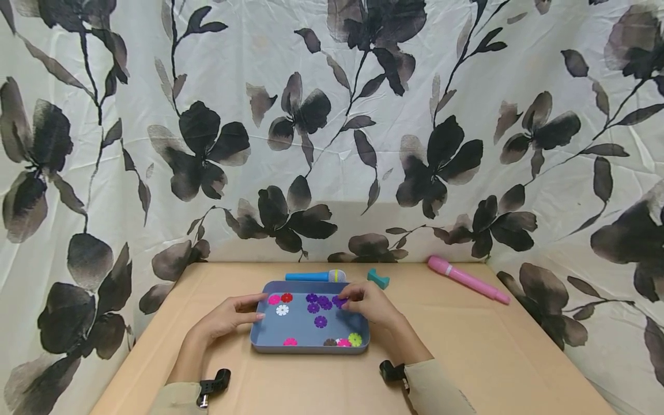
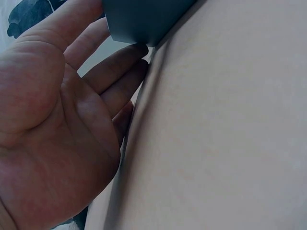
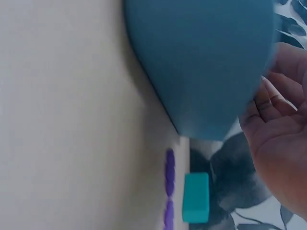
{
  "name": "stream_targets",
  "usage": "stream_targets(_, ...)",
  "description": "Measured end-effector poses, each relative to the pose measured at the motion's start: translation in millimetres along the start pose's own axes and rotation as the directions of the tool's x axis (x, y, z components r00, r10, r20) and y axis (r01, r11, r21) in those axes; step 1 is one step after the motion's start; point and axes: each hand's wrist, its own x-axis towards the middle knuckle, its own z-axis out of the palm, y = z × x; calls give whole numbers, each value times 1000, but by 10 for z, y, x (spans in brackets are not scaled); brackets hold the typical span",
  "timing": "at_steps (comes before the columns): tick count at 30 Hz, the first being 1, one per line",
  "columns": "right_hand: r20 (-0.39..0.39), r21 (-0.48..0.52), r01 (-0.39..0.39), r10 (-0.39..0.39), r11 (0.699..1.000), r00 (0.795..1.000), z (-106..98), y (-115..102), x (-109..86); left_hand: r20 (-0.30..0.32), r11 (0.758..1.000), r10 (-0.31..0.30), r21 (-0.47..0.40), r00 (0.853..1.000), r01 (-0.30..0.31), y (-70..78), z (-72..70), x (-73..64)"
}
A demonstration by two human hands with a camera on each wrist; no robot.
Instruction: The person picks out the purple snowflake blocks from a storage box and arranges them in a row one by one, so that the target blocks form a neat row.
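A shallow grey-blue tray (image 1: 290, 349) holds flower-shaped pieces. My left hand (image 1: 223, 318) holds its left wall, the thumb over the rim; in the left wrist view the other fingers lie beside the tray corner (image 2: 144, 24). My right hand (image 1: 370, 302) reaches over the right rim, fingertips pinching a purple flower piece (image 1: 338, 301) at the back right. Next to it sits a group of purple flower pieces (image 1: 320, 321). A pink piece (image 1: 274, 300), a red one (image 1: 286, 297) and a white one (image 1: 282, 310) lie at back left. The tray wall hides my right fingertips in the right wrist view.
Along the tray's front wall lie pink (image 1: 290, 342), brown, white and green (image 1: 355, 339) pieces. Behind the tray are a blue toy microphone (image 1: 308, 276) and a teal block (image 1: 378, 279). A pink microphone (image 1: 467, 279) lies back right. Purple pieces (image 3: 170, 177) show outside the tray.
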Motion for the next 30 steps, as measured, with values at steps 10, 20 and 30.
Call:
stream_targets(10,-107,3,23,-23,1000,994,-376,117,-223,-2,1000,-6,4,1000,6,-2,13,-30)
stream_targets(20,-177,-28,-40,34,999,984,-866,393,-444,-5,1000,-14,-8,1000,14,16,11,-4)
stream_targets(30,-153,-97,-13,-2,995,988,-1058,427,-549,-6,1000,-18,-7,1000,18,27,10,-16)
